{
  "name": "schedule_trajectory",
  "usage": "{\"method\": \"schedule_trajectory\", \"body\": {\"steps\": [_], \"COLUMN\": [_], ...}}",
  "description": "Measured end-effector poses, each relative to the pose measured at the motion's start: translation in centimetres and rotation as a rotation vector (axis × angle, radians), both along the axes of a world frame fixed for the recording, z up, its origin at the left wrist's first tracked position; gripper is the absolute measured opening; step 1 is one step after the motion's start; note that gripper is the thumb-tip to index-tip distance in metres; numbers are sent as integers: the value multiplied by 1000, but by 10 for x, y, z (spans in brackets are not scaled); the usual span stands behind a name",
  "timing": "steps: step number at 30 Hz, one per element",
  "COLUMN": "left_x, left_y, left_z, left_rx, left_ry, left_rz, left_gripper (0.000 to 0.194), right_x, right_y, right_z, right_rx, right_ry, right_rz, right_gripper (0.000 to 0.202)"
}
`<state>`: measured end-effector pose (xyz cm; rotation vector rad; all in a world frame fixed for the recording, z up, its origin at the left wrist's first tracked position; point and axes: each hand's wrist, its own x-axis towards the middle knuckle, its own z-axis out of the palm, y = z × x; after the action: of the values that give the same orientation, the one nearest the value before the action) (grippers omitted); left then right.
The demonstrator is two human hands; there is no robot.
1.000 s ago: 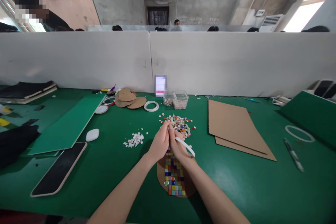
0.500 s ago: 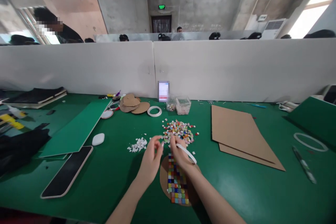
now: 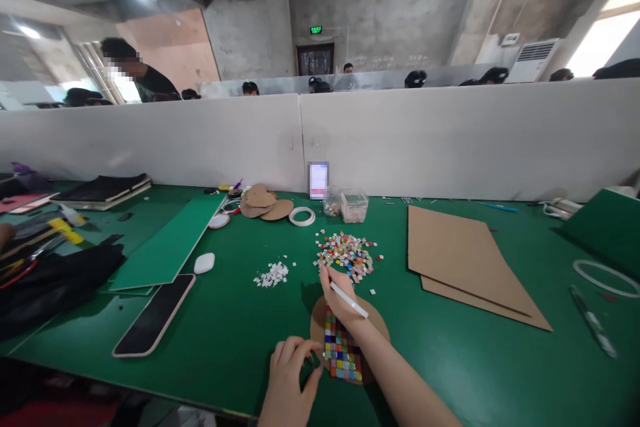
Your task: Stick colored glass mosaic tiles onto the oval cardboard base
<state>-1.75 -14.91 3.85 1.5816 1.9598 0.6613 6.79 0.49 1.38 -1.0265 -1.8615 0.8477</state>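
My right hand (image 3: 340, 293) is closed around a slim white tool (image 3: 350, 301), whose back end sticks out over the wrist. I cannot make out its tip. This hand is above the far end of a mosaic strip of coloured square tiles (image 3: 343, 353), which lies on a round cardboard piece (image 3: 377, 323). Beside the strip's left edge is my left hand (image 3: 293, 370), thumb and forefinger apart. Just beyond my right hand lies a pile of mixed coloured tiles (image 3: 347, 253). White tile chips (image 3: 273, 275) form a smaller heap to its left.
Clear containers (image 3: 354, 207) and an upright phone (image 3: 319, 181) stand by the partition (image 3: 400, 140). Cardboard sheets (image 3: 457, 250) lie to the right. At left are a dark phone (image 3: 155, 317), a white case (image 3: 204, 263) and a green board (image 3: 170, 240). Cardboard discs (image 3: 260, 200) sit behind.
My left hand has drawn back from near the pile to the mosaic's left edge. My right hand stays near the strip's far end with the white tool. The camera view has shifted slightly.
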Motion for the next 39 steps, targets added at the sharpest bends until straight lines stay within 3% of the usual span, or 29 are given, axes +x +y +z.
{"method": "schedule_trajectory", "body": {"steps": [7, 17, 33, 39], "left_x": [5, 4, 10, 4], "left_y": [1, -2, -1, -9], "left_z": [-9, 2, -11, -11], "left_rx": [79, 7, 93, 90], "left_ry": [64, 65, 217, 210], "left_rz": [40, 31, 63, 22], "left_gripper": [17, 23, 15, 28], "right_x": [-1, -1, 2, 3], "right_y": [1, 2, 1, 1], "right_z": [-1, 3, 6, 5], "right_rx": [12, 11, 22, 2], "right_ry": [-30, -42, -88, -86], "right_rz": [14, 0, 24, 41], "right_gripper": [32, 36, 30, 31]}}
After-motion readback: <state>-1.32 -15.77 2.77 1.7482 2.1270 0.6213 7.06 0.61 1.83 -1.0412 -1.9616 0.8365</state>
